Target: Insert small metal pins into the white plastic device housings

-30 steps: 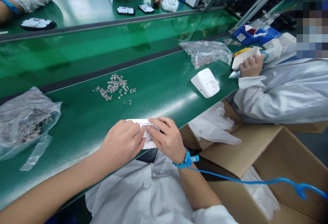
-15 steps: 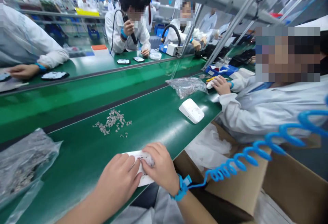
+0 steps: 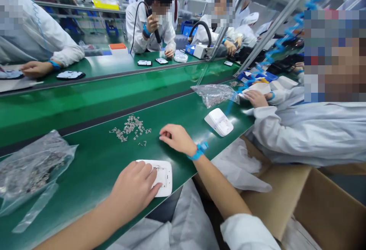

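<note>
- While our left hand (image 3: pixel 135 183) lies over the white housing (image 3: pixel 167 171) at the near edge of the table (image 3: pixel 97 179), its fingers sit close together, thumb apart; whether they grip, we cannot tell.
- Our right hand (image 3: pixel 177 137) hovers beyond the housing, fingers curled, thumb near the index; we cannot see whether they pinch anything.
- We judge this unit midway: many metal pieces (image 3: pixel 130 125) lie loose toward the far edge, so much seems left.
- The second housing (image 3: pixel 222 122), near the near edge further right, may be finished; we cannot confirm.
- Our left fingers hide part of the recess; its fittings are too small to read.
- The left frame border cuts off the clear bag (image 3: pixel 37 170).
</note>
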### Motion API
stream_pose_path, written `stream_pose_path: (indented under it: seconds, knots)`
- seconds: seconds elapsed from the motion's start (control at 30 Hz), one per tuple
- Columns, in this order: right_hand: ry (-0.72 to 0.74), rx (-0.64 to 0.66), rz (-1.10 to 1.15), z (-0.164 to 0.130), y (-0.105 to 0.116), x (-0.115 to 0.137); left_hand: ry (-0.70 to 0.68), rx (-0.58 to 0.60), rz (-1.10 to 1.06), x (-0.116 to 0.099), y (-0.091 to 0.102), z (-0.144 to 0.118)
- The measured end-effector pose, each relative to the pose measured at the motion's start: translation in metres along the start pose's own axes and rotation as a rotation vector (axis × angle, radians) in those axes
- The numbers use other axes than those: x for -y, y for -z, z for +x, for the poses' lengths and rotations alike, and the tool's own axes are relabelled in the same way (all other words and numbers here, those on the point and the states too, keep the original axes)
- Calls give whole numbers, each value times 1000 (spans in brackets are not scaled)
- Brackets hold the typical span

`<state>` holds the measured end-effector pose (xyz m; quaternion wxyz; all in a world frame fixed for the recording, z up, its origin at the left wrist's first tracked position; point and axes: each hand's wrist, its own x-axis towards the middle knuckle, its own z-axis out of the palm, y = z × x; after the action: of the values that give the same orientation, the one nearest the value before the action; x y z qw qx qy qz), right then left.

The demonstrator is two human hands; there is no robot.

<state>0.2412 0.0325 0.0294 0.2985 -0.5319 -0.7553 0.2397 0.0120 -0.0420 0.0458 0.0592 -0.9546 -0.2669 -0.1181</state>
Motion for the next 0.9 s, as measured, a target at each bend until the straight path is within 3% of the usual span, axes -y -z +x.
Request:
stream_pose_path:
  seconds: [0.1, 0.2, 0.33, 0.47, 0.63, 0.9]
  knots:
    - [106, 34, -138, 43, -7, -13, 35, -2, 34, 2, 1, -1]
    - [209, 86, -182, 59, -19, -21, 59, 16, 22, 3, 2, -2]
    - [254, 59, -187, 54, -29, -28, 74, 10, 5, 4, 1, -1]
    - [206, 34, -203, 54, -35, -29, 78, -11, -7, 4, 0, -1]
    - [192, 95, -239, 57, -34, -30, 79, -36, 16, 5, 0, 0]
    - [129, 97, -403, 43, -27, -27, -40, -134, 86, 14, -7, -4]
